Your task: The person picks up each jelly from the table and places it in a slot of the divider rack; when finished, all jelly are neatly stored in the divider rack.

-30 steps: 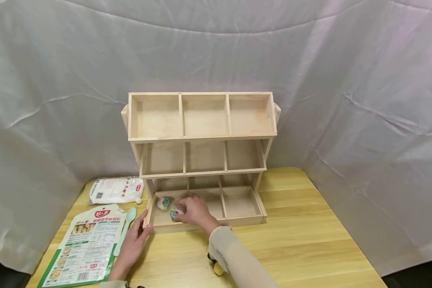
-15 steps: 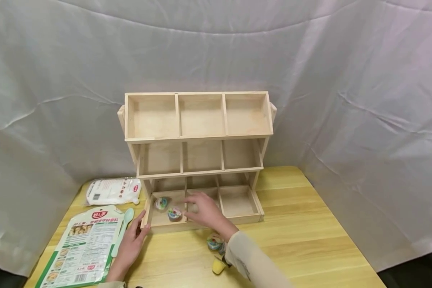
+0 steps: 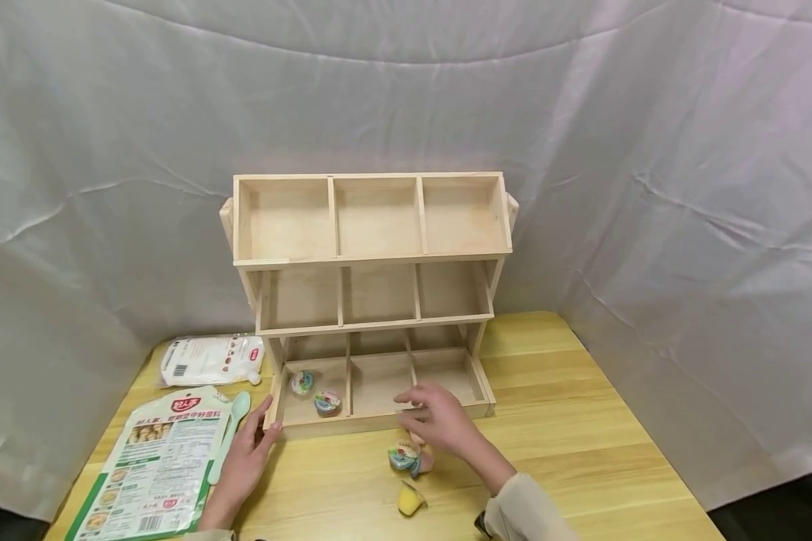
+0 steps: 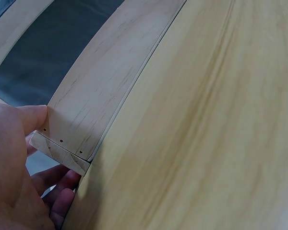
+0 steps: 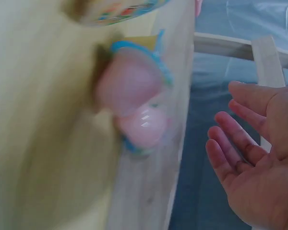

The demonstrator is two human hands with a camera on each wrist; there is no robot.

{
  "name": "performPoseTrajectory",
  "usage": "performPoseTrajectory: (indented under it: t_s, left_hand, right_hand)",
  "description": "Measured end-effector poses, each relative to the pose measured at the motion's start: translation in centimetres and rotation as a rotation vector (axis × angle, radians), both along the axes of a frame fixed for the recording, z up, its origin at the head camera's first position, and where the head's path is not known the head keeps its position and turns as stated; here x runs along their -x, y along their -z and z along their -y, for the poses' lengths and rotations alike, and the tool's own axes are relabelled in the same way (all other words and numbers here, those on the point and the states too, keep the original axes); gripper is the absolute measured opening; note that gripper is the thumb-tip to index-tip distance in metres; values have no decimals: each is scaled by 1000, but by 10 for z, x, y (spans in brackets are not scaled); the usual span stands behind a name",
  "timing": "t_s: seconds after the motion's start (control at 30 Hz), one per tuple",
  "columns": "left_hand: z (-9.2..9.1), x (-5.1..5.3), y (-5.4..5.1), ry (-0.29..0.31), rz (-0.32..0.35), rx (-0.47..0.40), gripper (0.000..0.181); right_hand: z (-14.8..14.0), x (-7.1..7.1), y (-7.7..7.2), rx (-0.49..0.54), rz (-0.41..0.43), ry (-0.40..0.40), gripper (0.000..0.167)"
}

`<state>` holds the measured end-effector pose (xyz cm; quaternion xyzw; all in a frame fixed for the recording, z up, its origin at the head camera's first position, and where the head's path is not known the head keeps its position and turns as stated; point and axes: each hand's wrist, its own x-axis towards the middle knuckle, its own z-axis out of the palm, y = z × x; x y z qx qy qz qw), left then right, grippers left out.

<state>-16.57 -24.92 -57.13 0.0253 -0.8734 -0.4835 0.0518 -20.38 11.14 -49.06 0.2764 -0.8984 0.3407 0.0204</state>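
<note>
A three-tier wooden organizer (image 3: 372, 328) with divided trays stands on the table. My left hand (image 3: 245, 454) grips the front left corner of its bottom tray; in the left wrist view the thumb and fingers lie around that wooden corner (image 4: 67, 139). Two jelly cups (image 3: 328, 402) with printed lids sit in the bottom left compartment. Over the bottom tray's front edge hovers my right hand (image 3: 440, 422), fingers loosely bent and holding nothing. Just below it several jelly cups (image 3: 404, 456) are bunched on the table. Pink-filled cups (image 5: 127, 84) show blurred in the right wrist view, apart from the fingers.
A yellow jelly cup (image 3: 410, 499) lies nearer the front. Left of the organizer are a green-and-white food packet (image 3: 165, 458), a pale green spoon (image 3: 228, 436) and a white pouch (image 3: 211, 359). Grey cloth (image 3: 406, 105) hangs behind and at the sides.
My right hand has let go of a jelly cup in the bottom left compartment and moved right and toward the front, over the bunched cups. The left hand stays at the corner.
</note>
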Motion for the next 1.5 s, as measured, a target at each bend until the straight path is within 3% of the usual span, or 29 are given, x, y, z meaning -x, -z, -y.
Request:
performPoseTrajectory:
  t_s: [0.23,0.4,0.87,1.07,1.5]
  left_hand:
    - [0,1,1,-7,-9,9,65]
    - [0,0,0,-4,-2,6,65]
    - [0,0,0,-2,-6,10,65]
    - [0,0,0,-1,-6,8,65]
    - [-1,-1,-1,-8,-5,17,64]
  right_hand:
    - [-25,-9,23,22,45,0,25]
    - [-30,-9,30,-6,60,7,30]
    - [-40,-11,41,-42,41,38,32]
    - [-46,-11,44,-52,41,7,38]
    - [-57,-7,44,21,182,-77,50]
